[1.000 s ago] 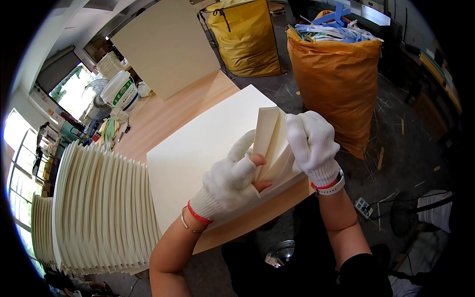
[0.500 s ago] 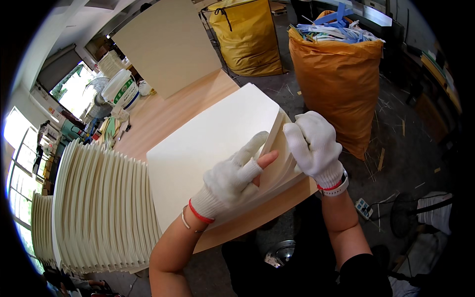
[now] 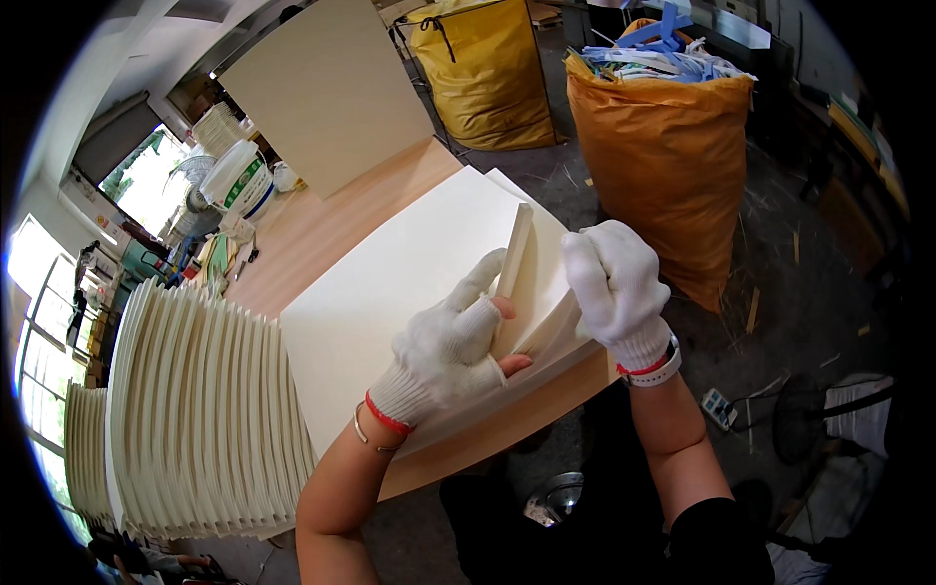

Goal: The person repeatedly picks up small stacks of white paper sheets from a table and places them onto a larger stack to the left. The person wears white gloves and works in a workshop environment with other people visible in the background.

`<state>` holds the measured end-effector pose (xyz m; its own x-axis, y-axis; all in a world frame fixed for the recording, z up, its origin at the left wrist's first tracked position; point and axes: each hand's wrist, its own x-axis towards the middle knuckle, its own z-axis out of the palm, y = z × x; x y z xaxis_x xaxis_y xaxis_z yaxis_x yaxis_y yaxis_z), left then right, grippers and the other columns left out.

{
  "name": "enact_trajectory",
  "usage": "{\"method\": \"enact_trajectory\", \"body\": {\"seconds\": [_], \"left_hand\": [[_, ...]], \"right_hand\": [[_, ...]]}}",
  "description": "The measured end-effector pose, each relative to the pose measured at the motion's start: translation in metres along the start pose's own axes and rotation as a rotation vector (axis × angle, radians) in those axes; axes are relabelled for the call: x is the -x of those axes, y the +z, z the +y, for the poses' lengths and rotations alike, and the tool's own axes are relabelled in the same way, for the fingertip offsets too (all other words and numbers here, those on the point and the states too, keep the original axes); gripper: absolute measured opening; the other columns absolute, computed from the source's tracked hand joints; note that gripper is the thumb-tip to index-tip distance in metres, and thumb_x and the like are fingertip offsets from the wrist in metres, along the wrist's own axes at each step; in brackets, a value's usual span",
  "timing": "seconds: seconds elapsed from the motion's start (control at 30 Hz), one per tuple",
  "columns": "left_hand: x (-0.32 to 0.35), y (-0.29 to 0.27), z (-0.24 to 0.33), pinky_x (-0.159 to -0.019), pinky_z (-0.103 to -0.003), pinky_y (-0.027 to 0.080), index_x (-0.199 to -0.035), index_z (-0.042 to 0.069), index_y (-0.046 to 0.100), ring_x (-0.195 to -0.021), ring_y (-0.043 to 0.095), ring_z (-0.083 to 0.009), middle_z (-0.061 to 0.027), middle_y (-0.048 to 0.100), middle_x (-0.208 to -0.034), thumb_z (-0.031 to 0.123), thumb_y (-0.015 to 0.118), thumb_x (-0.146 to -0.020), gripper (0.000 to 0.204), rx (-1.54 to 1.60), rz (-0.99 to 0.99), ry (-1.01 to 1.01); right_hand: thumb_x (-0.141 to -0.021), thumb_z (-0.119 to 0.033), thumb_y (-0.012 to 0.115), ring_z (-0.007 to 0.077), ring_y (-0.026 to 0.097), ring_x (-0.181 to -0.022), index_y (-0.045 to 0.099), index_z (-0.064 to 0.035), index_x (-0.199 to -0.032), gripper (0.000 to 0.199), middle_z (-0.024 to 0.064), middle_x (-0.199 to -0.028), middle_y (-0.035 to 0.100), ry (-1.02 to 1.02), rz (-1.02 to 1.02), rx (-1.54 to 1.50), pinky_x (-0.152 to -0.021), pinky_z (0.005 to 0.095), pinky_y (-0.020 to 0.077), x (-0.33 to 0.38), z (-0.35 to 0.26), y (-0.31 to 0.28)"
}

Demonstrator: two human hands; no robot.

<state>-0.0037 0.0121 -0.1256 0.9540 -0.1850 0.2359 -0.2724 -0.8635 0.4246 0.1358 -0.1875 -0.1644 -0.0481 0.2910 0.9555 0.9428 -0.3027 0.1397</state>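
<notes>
Wht sheets [image 3: 380, 283] lie mid-view on the wood-grain counter [image 3: 268, 258]. From them: ridged stack [image 3: 205, 419] at 8 o'clock, crowding that side; bucket [image 3: 234, 180] at 10; tall board [image 3: 322, 97] at 11, blocking view behind; yel. sack [image 3: 483, 83] at 12–1; orange sack [image 3: 663, 175] w/ strips [image 3: 673, 63] on top at 2; pwr strip [image 3: 720, 409] at 4; metal bowl [image 3: 558, 499] at 5.

L hand [image 3: 448, 346]: fingers apart abt raised edge [image 3: 517, 253]; can't tell if gripping. R hand [image 3: 612, 283] curled at sheets' 3 o'clock side, fingertips hidden, grip can't tell.

Vs 0.5 s ago: raised edge more upright, L index pulled back twd 7 o'clock; R hand abt same.

Bucket has grn label w/ printing.
</notes>
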Motion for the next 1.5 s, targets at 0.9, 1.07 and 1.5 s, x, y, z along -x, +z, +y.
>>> {"method": "enact_trajectory", "body": {"seconds": [0.9,1.07,1.5], "left_hand": [[0.007,0.007,0.001,-0.084,-0.042,0.061,-0.135,0.022,0.066,-0.104,0.074,-0.0401,-0.0181,0.05,-0.159,0.014,0.074,-0.085,0.051,-0.075,0.099,0.14],[0.004,0.009,-0.007,-0.084,-0.042,0.06,-0.135,0.023,0.066,-0.104,0.074,-0.0405,-0.0172,0.051,-0.159,0.016,0.077,-0.084,0.052,-0.057,0.021,0.124],[0.005,0.011,0.004,-0.087,-0.043,0.061,-0.129,0.023,0.069,-0.105,0.073,-0.0401,-0.0194,0.053,-0.156,0.01,0.077,-0.084,0.048,-0.061,0.113,0.151]], "right_hand": [[-0.082,-0.001,0.072,0.0251,0.056,-0.064,0.062,0.0061,-0.118,0.038,0.0105,-0.08,0.055,-0.08,-0.047,-0.14,-0.053,0.0368,0.0444,-0.006,-0.001,-0.003],[-0.083,-0.002,0.072,0.0249,0.056,-0.062,0.062,0.0062,-0.116,0.035,0.009,-0.075,0.055,0.006,-0.034,-0.076,-0.052,0.0364,0.0444,-0.002,-0.003,0.0],[-0.082,0.001,0.072,0.0261,0.056,-0.064,0.065,0.0039,-0.116,0.035,0.0101,-0.079,0.054,-0.043,-0.065,-0.168,-0.054,0.0373,0.0446,-0.005,-0.001,-0.005]]}}
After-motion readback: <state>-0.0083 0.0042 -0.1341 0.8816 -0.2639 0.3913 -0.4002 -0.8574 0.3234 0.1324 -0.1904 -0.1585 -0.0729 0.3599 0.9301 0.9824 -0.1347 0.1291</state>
